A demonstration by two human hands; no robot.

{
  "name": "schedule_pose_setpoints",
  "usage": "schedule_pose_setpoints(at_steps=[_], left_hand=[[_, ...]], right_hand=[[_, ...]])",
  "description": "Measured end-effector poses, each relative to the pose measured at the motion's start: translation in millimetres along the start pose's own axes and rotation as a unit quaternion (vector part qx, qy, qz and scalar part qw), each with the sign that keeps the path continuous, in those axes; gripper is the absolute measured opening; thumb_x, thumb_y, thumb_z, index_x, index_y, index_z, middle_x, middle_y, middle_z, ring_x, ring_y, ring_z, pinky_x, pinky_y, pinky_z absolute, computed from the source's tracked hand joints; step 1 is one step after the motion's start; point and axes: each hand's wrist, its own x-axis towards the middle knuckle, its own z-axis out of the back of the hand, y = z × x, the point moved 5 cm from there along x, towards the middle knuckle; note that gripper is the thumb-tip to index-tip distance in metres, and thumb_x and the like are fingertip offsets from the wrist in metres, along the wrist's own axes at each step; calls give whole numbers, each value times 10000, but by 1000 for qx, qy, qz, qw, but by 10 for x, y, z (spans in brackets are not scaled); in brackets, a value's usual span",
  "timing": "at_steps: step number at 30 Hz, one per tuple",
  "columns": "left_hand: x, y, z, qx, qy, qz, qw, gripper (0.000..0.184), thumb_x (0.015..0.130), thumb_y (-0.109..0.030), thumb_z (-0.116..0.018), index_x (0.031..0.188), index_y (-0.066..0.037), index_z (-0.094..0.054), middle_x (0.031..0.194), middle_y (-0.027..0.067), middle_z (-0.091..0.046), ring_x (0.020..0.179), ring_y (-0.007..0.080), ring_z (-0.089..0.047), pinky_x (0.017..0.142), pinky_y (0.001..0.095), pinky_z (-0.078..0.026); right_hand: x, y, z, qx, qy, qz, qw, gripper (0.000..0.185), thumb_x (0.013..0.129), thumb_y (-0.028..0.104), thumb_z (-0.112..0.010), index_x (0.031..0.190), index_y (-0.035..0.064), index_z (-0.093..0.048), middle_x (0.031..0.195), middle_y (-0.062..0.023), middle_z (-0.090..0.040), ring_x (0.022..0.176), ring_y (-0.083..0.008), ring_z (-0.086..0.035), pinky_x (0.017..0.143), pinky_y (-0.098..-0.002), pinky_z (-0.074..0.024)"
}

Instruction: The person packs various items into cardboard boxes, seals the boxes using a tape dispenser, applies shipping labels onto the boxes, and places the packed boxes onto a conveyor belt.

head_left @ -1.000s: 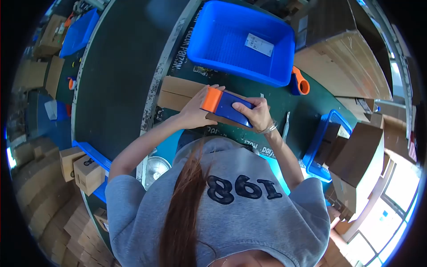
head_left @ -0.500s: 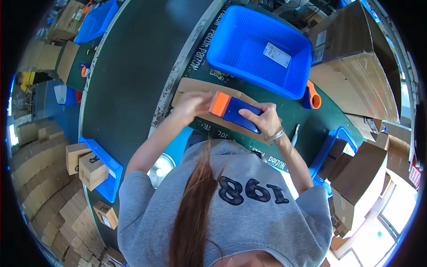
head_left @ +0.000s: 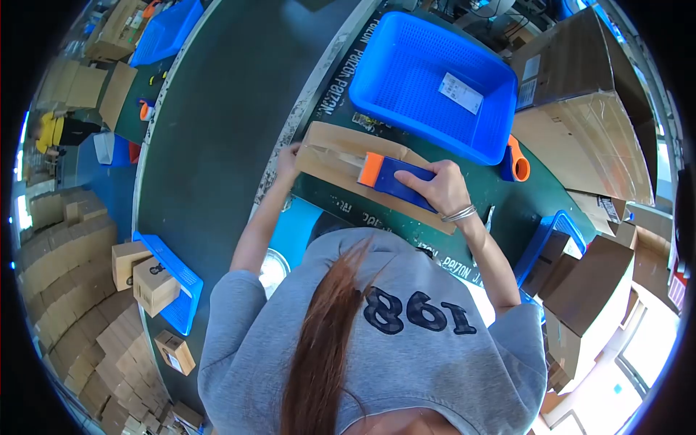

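My right hand [head_left: 446,188] is wrapped around a blue tape dispenser [head_left: 406,181] with an orange front end, lying over a long flat cardboard box [head_left: 337,138]. A strip of clear tape [head_left: 326,153] runs along the box's top from its left end to the dispenser. At that left end, my left hand [head_left: 288,162] is closed against the box's edge, its fingers partly hidden and slightly blurred.
Beyond the box stands a blue plastic basket [head_left: 362,87] with a white label sheet [head_left: 461,93] in it. A second orange-and-blue tape dispenser [head_left: 516,163] lies beside it. Large cartons [head_left: 587,138] stand right; a dark conveyor belt [head_left: 217,116] runs left.
My left hand has moved left from the dispenser's front to the box's left end. A length of tape now lies along the box. My right hand still grips the dispenser, slightly farther right.
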Motion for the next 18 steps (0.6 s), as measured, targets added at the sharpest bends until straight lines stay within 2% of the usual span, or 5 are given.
schedule_pose_setpoints(at_steps=[3,4,6,10,18], left_hand=[[-151,-434,-44,66,-20,-30,997,697,681,-306,-774,1242,27,-528,1126,146,-624,969,264,-607,817,348,-484],[-376,-1155,-159,132,79,-285,946,829,610,-328,-810,1296,-1,-481,1203,143,-578,1033,282,-575,909,390,-426],[-703,-1559,-411,186,169,-516,819,965,539,-351,-845,1351,-29,-434,1280,139,-532,1098,300,-543,1001,431,-367],[-910,-1436,-878,448,271,-574,629,1070,437,-426,-867,1354,-65,-449,1295,113,-519,1177,282,-480,1028,425,-340],[-746,-1332,-862,410,329,-547,652,988,510,-440,-845,1344,-79,-459,1281,103,-513,1139,256,-495,1000,390,-367]], right_hand=[[31,-22,-51,-1,1,-9,1000,532,739,467,-740,648,-53,-667,557,-94,-611,424,-156,-500,460,-251,-439],[46,-33,-68,0,2,-13,1000,547,741,482,-731,640,-52,-664,563,-105,-613,429,-172,-506,464,-263,-444],[53,-48,-77,-2,3,-18,1000,562,744,497,-722,632,-51,-660,570,-117,-616,434,-188,-511,468,-276,-450],[36,-12,-46,7,-8,22,1000,550,751,483,-724,649,-53,-659,551,-100,-603,424,-177,-496,448,-272,-436],[-401,12,781,-31,-7,-6,999,473,779,431,-723,651,-19,-661,568,-75,-612,424,-152,-509,452,-244,-432]])
